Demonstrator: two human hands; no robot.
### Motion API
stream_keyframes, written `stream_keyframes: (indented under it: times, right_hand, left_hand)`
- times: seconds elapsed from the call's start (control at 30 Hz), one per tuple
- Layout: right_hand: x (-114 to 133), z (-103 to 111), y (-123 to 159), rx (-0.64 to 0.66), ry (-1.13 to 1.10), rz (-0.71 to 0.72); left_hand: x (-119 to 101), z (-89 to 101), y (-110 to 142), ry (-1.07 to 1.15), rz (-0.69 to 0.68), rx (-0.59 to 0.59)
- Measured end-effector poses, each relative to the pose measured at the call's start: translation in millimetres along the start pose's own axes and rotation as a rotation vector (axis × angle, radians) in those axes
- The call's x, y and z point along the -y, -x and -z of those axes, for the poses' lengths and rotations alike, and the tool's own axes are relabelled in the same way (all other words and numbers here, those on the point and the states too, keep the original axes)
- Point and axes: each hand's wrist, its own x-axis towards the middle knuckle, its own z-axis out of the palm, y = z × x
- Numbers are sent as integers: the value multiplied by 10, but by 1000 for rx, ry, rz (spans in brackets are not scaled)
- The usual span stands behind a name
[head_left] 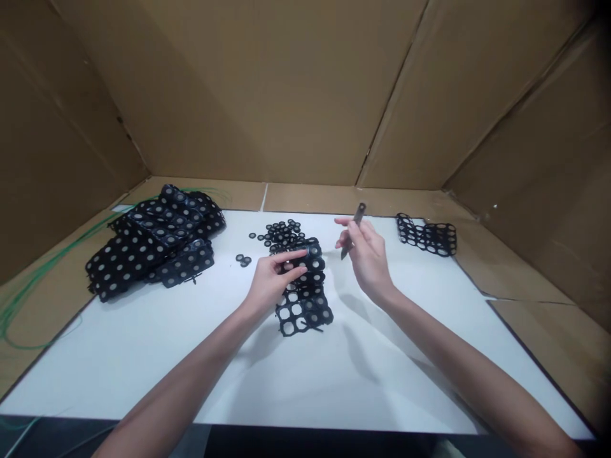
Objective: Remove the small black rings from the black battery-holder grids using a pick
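My left hand (272, 278) rests over a black perforated sheet (291, 312), its index finger and thumb gripping the upper rows near the right edge. Round black pieces fill the sheet's right side, while several openings at its lower left show the white table through them. To the right, my right hand (370, 254) holds a slim dark tool (353, 232) between thumb and fingers, its pointed end angled down to the left, apart from the sheet. Just behind the sheet lies a pile of small black rings (286, 234).
A heap of black sheets with pale dots (128, 257) lies at the left, near green strands (42, 280). An openwork black sheet (427, 236) sits at the back right. Cardboard walls (267, 95) enclose the white table (200, 356). A few rings (244, 261) lie loose.
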Motion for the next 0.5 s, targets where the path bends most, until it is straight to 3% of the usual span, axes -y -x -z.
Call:
stream_keyframes:
  times: [0.1,0.23,0.37,0.5]
  right_hand:
    - [113,26,30,16,-93,83]
    - [116,2,45,189,-114,52]
    - [20,-36,36,151,-184,-27]
    - [-10,-51,48,120,-187,-3]
  left_hand:
    - [86,0,-30,13,8,13]
    - [221,-13,-67,57,10,49]
    - [296,-13,-100,92,19,72]
    - [312,-7,-120,74,14,73]
